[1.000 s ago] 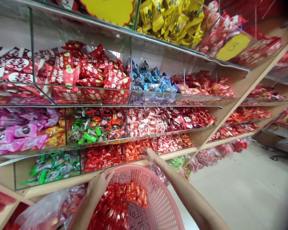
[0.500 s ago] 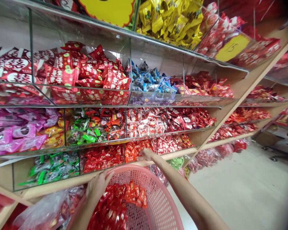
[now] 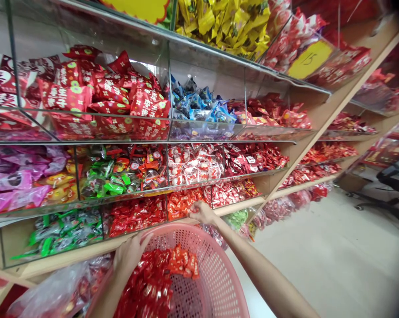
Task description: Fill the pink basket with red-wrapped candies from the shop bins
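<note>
My left hand (image 3: 129,252) is clamped on the rim of the pink basket (image 3: 226,277). Inside, red sweets (image 3: 149,282) lie left of an orange cluster (image 3: 184,264). My right hand (image 3: 202,212) is at the front of the orange wrapped sweets (image 3: 182,199); I cannot tell if it holds any.
</note>
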Motion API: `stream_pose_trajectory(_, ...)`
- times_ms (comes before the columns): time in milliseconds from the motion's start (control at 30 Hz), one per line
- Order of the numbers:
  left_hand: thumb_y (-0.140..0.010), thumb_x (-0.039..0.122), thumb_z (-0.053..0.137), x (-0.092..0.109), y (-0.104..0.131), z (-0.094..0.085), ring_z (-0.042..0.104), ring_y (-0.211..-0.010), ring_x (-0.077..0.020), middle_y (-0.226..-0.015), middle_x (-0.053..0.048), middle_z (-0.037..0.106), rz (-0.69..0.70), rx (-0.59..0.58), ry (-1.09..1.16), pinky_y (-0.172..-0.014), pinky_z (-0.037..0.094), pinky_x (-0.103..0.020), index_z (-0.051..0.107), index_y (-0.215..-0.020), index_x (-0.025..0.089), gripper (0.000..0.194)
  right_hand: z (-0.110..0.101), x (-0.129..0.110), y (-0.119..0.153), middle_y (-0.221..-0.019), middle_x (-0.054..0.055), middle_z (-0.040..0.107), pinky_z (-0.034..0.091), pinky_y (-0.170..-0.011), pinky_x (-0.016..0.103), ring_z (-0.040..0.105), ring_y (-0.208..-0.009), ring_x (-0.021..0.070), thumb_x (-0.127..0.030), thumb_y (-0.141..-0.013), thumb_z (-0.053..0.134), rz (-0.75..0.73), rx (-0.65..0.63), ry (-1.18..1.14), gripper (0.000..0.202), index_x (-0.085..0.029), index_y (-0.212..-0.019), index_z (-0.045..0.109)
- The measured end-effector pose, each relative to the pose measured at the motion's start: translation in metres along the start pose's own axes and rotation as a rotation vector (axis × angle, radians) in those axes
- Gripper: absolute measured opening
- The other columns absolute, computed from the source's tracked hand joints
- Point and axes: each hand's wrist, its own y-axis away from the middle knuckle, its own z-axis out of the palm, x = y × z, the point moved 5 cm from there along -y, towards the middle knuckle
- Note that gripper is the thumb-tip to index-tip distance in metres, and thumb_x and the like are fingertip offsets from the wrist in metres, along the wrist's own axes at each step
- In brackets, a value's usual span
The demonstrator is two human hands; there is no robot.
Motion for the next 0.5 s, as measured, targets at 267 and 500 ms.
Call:
stream_pose_trajectory(267,-0.084,0.058,0.025,0.002,0.001,-0.002,0.066,-0.084,-0.0281,-0.093,-0.013,0.070,-0.005,-0.007,0.021,-0.073,0.045,-0.035,0.057,-0.119,0.025,0.058,0.044,-0.004,0.092,-0.080,0.004,0.064,0.037,-0.061,0.022,0.057,-0.072,0.0149,-0.026,-0.068,0.060,0.172,0.021,0.138,0.016,-0.016,-0.080,0.061)
stream_pose_trajectory(500,-0.085,0.058,0.021,0.000,0.002,-0.002,0.066,-0.083,-0.0295,-0.092,-0.014,0.070,0.007,-0.007,0.004,-0.071,0.046,-0.037,0.056,-0.119,0.024,0.060,0.097,-0.001,0.104,-0.102,0.014,0.065,0.045,-0.077,0.030,0.061,-0.093,0.0236,-0.020,-0.078,0.053,0.194,-0.060,0.458,0.027,-0.012,-0.103,0.061)
